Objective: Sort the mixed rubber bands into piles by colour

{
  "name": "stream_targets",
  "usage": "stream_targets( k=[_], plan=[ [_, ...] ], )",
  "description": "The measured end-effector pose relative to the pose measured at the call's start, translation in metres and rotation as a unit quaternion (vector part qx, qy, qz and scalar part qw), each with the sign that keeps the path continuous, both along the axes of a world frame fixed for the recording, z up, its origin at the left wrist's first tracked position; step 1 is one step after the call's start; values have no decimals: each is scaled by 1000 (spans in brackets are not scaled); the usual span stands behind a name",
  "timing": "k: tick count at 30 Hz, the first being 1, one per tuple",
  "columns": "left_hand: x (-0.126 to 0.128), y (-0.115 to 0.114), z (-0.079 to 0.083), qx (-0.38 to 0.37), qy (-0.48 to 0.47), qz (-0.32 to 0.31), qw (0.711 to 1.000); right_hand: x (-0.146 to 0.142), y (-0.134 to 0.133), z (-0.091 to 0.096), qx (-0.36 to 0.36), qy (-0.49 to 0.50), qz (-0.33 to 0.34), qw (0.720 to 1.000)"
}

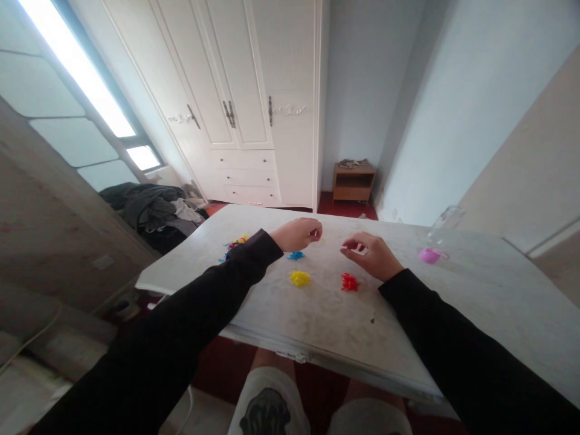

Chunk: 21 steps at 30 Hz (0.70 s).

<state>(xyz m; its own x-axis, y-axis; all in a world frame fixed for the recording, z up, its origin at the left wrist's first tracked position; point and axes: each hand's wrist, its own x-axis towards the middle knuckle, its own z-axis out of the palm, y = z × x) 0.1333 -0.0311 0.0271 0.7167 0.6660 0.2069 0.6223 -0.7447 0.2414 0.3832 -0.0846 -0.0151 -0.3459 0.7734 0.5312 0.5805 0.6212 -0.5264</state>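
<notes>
My left hand is over the far middle of the table, its fingers curled in a pinch. Whatever it may hold is too small to make out. To its right, my right hand hovers palm down with fingers loosely bent and a small gap at the tips; nothing shows in it. Just below the left hand lies a small blue pile of tiny pieces. Nearer me are a yellow pile and a red pile. A mixed-colour pile is partly hidden behind my left sleeve.
On the right of the white table a clear jar lies tilted beside a pink round object with a loop. Beyond the table stand a white wardrobe and a small wooden cabinet. Dark clothes are heaped at the left.
</notes>
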Motion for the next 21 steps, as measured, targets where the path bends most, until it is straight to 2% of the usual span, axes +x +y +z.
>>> stream_targets(
  k=[3,6,10,15,21],
  plan=[
    [20,2,-6,2,-12,-34,999,-2,-1,-1,2,14,5,1000],
    [26,3,-12,1,-41,-61,997,-4,-2,-2,2,13,5,1000],
    [20,0,-19,-12,-70,-90,993,-7,-3,-1,-5,14,2,1000],
    [7,-6,-22,-11,-86,-88,992,-18,-9,2,-2,0,13,1000],
    [7,-13,-22,-11,-94,-99,991,-23,-15,7,6,-7,0,1000]
  ],
)
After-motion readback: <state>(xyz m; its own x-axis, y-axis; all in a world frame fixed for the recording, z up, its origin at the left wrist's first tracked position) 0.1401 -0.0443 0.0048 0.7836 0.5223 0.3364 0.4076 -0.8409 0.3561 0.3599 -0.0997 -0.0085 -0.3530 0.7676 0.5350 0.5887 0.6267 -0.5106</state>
